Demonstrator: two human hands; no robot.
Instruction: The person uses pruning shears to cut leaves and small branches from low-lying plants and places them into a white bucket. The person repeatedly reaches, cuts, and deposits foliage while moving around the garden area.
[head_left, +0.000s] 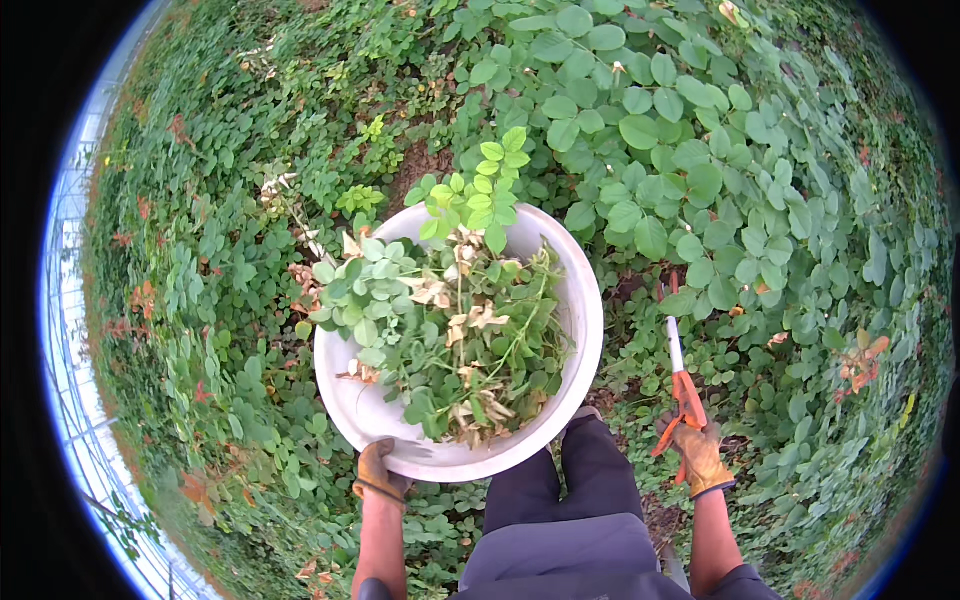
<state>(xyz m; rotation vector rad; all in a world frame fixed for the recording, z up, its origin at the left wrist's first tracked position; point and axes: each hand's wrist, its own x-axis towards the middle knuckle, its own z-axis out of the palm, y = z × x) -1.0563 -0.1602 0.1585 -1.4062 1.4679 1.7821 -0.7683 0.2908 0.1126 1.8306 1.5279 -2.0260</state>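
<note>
My left hand (379,470), in a tan work glove, is closed on the near left rim of a wide, round white basin (370,411). Cut leafy stems (425,345) fill much of the basin, green leaves mixed with dry, pale brown ones. One bright green sprig (485,190) pokes out over the far rim. On the right, my gloved right hand (698,452) grips the orange handles of long-reach pruning shears (675,345). Their pale shaft points away from me, and the tip (670,288) sits among leaves, partly covered.
Dense leafy bushes (640,130) surround me, tallest at the far right. Bare brown soil (420,168) shows just beyond the basin. Dry stalks (305,235) stand left of it. A pale, framed greenhouse-like wall (75,330) curves along the far left edge.
</note>
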